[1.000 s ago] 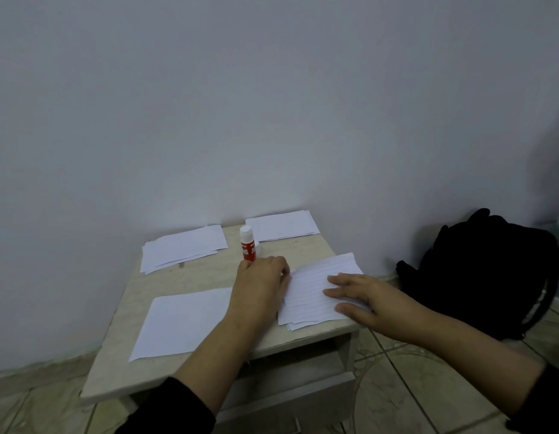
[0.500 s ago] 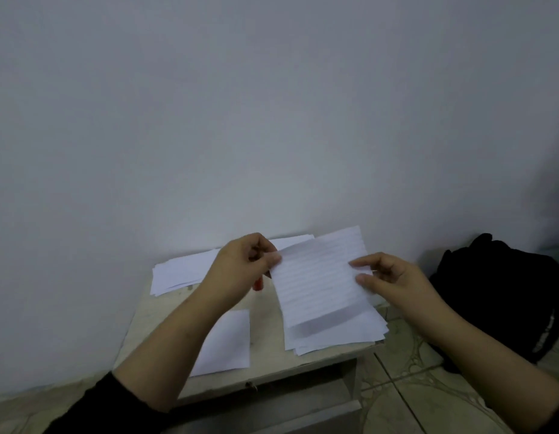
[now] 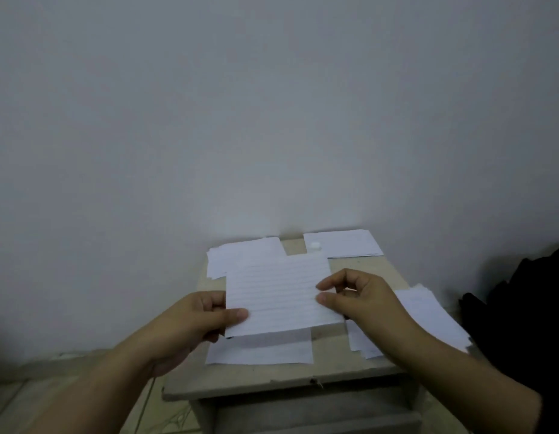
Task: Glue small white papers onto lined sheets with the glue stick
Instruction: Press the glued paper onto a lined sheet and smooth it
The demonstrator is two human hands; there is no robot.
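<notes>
Right now both hands hold one lined sheet (image 3: 278,292) up above the small table (image 3: 303,379), its ruled face turned toward the person. The left hand (image 3: 190,321) pinches the sheet's lower left edge, thumb lying across the front and the other fingers curled behind the paper. The right hand (image 3: 362,296) pinches the right edge the same way, thumb and forefinger closed on the margin. The sheet hangs roughly level, tilted a little, and it is clear of the tabletop.

Beneath it on the table lies a plain white paper (image 3: 262,349), flat, near the front edge. To the right, partly under the right wrist, is a stack of lined sheets (image 3: 428,321) with ragged edges. At the back left corner rests a pile of small white papers (image 3: 240,252), and at the back right another pile of white papers (image 3: 344,242) sits against the wall (image 3: 272,120). Between those two piles only the white cap of the glue stick (image 3: 315,245) peeks over the top edge of the held sheet; its body is hidden behind the paper. A black bag (image 3: 529,308) sits on the floor to the right of the table.
</notes>
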